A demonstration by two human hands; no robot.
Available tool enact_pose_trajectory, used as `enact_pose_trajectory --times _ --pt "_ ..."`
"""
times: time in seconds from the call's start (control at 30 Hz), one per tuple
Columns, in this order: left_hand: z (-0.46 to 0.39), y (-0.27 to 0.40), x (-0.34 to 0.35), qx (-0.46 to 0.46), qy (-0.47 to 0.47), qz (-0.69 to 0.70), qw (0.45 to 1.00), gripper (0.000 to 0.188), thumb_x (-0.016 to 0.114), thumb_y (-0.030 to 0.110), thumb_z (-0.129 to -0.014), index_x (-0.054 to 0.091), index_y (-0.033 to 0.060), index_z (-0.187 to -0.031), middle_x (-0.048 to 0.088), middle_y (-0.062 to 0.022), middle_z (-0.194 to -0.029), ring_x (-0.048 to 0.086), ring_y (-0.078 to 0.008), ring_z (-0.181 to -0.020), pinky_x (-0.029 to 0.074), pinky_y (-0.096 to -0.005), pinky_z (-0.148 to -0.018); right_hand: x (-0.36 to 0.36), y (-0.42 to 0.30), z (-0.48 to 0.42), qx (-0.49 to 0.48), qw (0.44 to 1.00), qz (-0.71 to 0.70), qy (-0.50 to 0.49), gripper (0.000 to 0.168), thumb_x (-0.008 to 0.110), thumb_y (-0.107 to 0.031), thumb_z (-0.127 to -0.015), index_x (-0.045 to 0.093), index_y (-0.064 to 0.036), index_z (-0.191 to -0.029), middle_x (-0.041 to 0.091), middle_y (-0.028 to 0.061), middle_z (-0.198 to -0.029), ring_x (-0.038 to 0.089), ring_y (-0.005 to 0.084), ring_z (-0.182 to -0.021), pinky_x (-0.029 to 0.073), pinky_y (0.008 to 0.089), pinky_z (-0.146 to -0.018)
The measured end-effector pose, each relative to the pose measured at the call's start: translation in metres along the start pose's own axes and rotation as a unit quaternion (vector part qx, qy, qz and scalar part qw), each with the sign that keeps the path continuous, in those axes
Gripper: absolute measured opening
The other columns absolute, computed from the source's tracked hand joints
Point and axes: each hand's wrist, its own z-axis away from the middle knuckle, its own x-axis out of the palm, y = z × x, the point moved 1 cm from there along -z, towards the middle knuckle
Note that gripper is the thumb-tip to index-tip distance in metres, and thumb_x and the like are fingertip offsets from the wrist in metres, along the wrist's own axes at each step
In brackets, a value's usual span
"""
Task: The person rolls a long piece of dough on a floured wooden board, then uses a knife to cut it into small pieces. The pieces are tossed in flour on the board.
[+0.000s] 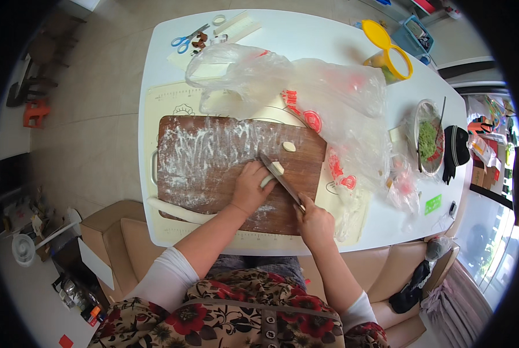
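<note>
On the floured wooden cutting board (207, 174), my left hand (251, 185) holds down a short roll of white dough (266, 180), partly hidden by the fingers. My right hand (315, 219) grips the handle of a kitchen knife (285, 185). Its blade slants up and left, close to my left fingertips. Against the far side of the blade is a cut dough piece (278, 167); whether it is fully severed I cannot tell. Another small dough piece (289, 146) lies apart, farther up the board. A long dough rope (179, 211) crosses the board's near left corner, partly behind my left forearm.
Clear plastic bags (342, 100) spread behind and right of the board, over a cream pastry mat (355, 217). Scissors (190, 39) lie at the far left. A yellow-lidded container (389, 65) stands far right, and a bowl with green filling (427, 139) at right.
</note>
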Motion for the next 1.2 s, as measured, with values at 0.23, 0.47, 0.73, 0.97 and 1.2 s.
enact_pose_trajectory --times 0.23,0.47,0.73,0.97,1.2 --pt "0.006 0.003 -0.004 -0.007 0.009 -0.009 1.000 0.035 0.079 0.008 -0.075 0.063 0.0045 -0.106 0.062 -0.0122 -0.111 0.059 -0.0370 -0.104 0.051 -0.0429 -0.088 -0.005 0.005 -0.002 0.018 0.994 -0.081 0.068 0.036 0.069 -0.030 -0.092 0.067 -0.015 -0.125 0.074 0.0121 -0.084 0.071 0.0324 -0.071 0.056 0.0425 -0.065" --pt "0.010 -0.013 -0.003 -0.018 0.011 -0.001 1.000 0.040 0.078 0.003 -0.072 0.061 0.0014 -0.108 0.059 -0.0164 -0.115 0.058 -0.0372 -0.107 0.052 -0.0437 -0.088 -0.016 -0.005 0.022 -0.037 0.996 -0.051 0.067 0.039 0.069 -0.031 -0.092 0.066 -0.014 -0.127 0.073 0.0127 -0.084 0.071 0.0301 -0.070 0.055 0.0408 -0.063" --pt "0.010 -0.017 -0.005 -0.018 0.025 -0.027 0.999 0.045 0.077 -0.001 -0.070 0.058 -0.0013 -0.110 0.059 -0.0166 -0.113 0.057 -0.0391 -0.108 0.051 -0.0438 -0.091 -0.014 -0.004 0.033 -0.026 0.997 -0.035 0.060 0.040 0.072 -0.030 -0.091 0.066 -0.015 -0.127 0.073 0.0127 -0.084 0.071 0.0296 -0.072 0.055 0.0394 -0.065" --pt "0.008 -0.019 -0.004 -0.021 0.021 -0.016 0.999 0.042 0.076 -0.001 -0.070 0.058 -0.0001 -0.108 0.059 -0.0161 -0.112 0.057 -0.0388 -0.106 0.050 -0.0440 -0.089 -0.014 -0.004 0.027 -0.015 0.999 -0.015 0.037 0.039 0.070 -0.030 -0.092 0.066 -0.015 -0.127 0.072 0.0138 -0.084 0.071 0.0311 -0.073 0.055 0.0412 -0.066" --pt "0.007 -0.017 -0.009 -0.050 0.016 -0.020 0.998 0.032 0.073 0.002 -0.075 0.061 0.0023 -0.104 0.060 -0.0150 -0.111 0.058 -0.0376 -0.106 0.051 -0.0431 -0.088 -0.005 -0.009 0.000 -0.014 1.000 0.008 -0.016 0.036 0.067 -0.031 -0.093 0.066 -0.015 -0.125 0.072 0.0162 -0.082 0.070 0.0339 -0.073 0.055 0.0432 -0.067"
